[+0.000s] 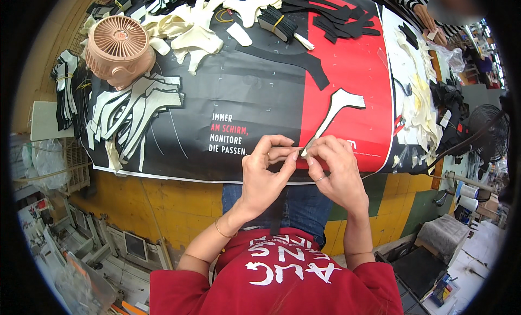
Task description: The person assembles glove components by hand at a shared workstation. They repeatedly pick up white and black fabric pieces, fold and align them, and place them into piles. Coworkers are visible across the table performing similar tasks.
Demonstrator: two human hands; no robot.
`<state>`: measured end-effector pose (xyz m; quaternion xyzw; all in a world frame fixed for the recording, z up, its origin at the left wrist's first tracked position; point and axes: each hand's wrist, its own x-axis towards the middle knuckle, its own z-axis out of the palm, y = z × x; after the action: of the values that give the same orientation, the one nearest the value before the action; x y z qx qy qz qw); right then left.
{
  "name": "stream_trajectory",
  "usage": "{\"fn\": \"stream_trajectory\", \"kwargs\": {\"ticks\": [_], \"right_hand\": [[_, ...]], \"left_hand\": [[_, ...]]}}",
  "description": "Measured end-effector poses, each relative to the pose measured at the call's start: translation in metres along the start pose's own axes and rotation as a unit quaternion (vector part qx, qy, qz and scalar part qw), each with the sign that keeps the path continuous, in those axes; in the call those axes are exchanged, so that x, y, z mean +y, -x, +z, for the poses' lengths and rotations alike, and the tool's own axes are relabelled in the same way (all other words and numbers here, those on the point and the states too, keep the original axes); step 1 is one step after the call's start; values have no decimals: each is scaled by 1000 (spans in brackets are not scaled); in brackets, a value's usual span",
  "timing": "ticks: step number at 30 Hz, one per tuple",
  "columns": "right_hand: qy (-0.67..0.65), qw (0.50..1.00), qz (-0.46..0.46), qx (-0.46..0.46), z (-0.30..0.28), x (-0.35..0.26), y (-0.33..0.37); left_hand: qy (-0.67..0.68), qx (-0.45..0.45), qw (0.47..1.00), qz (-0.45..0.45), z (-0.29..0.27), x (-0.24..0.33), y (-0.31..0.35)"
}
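Observation:
A white fabric piece with black edges (340, 101) lies on the red part of the printed sheet, its wide end away from me. Its narrow tail runs down between my two hands. My right hand (337, 171) is closed, thumb and fingers pinching the tail near its tip. Beside it, my left hand (267, 171) is closed too, thumb and fingertips meeting at the very end of the tail. The fingers partly cover that end, so its detail is hidden. Left of my hands, a pile of similar black-edged white pieces (138, 106) is fanned out.
A pink fan (118, 46) stands at the far left. Cream fabric pieces (195, 32), a banded black bundle (277, 23), a curved black piece (293, 60) and black strips (347, 16) lie farther back. A person in striped sleeves (404, 2) works at the far right.

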<state>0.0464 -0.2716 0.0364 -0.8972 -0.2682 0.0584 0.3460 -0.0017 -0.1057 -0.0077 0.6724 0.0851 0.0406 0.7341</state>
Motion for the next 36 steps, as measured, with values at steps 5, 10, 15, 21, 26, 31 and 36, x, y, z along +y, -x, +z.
{"fn": "stream_trajectory", "kwargs": {"ticks": [5,10,15,21,26,31,36], "right_hand": [[-10,999,36,13,-18,5,-4],[-55,997,13,49,-11,4,-4],[-116,977,42,173,28,-2,5],[-126,960,49,245,43,-2,12],[-34,965,12,258,43,-2,12],[30,965,-9,260,45,-3,13],[83,966,-43,241,44,-3,13]], "left_hand": [[84,34,995,-35,-7,-2,-7],[115,14,991,-63,-8,3,-6],[179,1,979,-94,-6,5,-5],[171,1,981,-94,-5,3,-3],[181,10,978,-103,-3,5,-3],[175,10,981,-88,-2,5,-1],[196,11,976,-93,-4,4,-1]]}}
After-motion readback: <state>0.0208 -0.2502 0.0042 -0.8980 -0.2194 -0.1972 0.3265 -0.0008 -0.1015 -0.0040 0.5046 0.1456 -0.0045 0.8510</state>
